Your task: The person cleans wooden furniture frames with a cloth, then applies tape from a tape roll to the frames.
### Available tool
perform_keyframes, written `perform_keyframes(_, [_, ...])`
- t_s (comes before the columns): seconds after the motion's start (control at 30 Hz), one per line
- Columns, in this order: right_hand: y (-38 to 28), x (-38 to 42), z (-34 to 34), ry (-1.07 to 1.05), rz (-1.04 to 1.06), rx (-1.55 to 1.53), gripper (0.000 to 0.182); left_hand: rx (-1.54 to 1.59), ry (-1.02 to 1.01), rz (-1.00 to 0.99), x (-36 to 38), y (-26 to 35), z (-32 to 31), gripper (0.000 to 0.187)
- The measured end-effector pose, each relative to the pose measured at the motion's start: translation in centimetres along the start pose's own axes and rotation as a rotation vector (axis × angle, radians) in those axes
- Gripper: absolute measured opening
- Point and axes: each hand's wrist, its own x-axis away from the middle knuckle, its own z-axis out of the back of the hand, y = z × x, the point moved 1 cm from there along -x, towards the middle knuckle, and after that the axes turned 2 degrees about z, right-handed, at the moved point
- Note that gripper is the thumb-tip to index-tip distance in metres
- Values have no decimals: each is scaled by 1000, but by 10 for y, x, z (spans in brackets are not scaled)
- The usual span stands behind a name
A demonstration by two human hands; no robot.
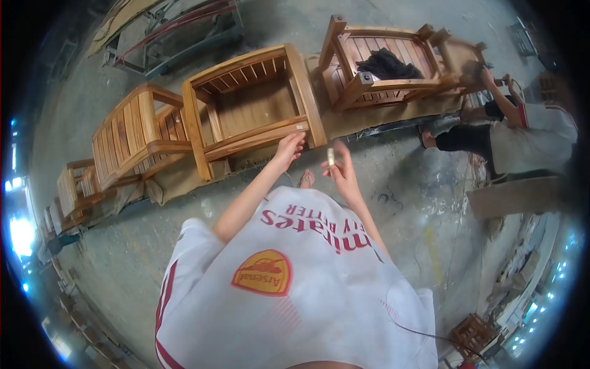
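Observation:
My left hand (287,151) is at the near rail of a wooden armchair (258,133). Its fingers are curled together by the rail, and whatever they may pinch is hidden. Just above the fingertips, a small white patch (300,127) shows on the wood. To the right, off the chair's corner, my right hand (345,173) is closed around a small pale cylindrical piece (330,157), held upright between thumb and fingers. That hand is slightly blurred. The chair's slatted side and flat panel face me.
More wooden chairs (132,132) stand in a row on the left. At right, an upturned chair frame (384,55) carries a black cloth (388,64). Beyond it, a co-worker (528,138) handles another wooden piece. A metal trolley (184,34) stands behind on the concrete floor.

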Motion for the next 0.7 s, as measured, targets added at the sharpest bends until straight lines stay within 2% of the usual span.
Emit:
perform_keyframes(0.1, [-34,-7,-33,13,83,39,60,-298,-351,-480,64,53,-4,43])
perform_keyframes(0.2, [-45,-25,-63,4,171,18,57,-418,-523,-511,87,83,7,44])
perform_keyframes(0.23, [-49,-31,-72,-12,183,46,57,-365,-450,-461,90,87,11,40])
perform_keyframes(0.33, [-51,-43,-97,-42,218,103,57,-442,-381,-623,80,92,33,38])
perform_keyframes(0.37, [-45,-46,-105,-42,236,109,57,-480,-297,-748,60,83,45,33])
perform_keyframes(0.47, [-42,-42,-128,-37,215,99,55,-576,-245,-724,81,96,60,28])
perform_keyframes(0.5, [-42,-39,-135,-35,195,91,54,-560,-243,-707,80,93,67,21])
perform_keyframes(0.6, [-18,-33,-147,-27,126,59,46,-609,-293,-723,80,78,88,17])
perform_keyframes(0.63, [-9,-33,-149,20,85,64,40,-601,-298,-807,82,70,92,14])
perform_keyframes(0.7, [4,-39,-148,119,8,71,28,-588,-255,-746,82,59,98,14])
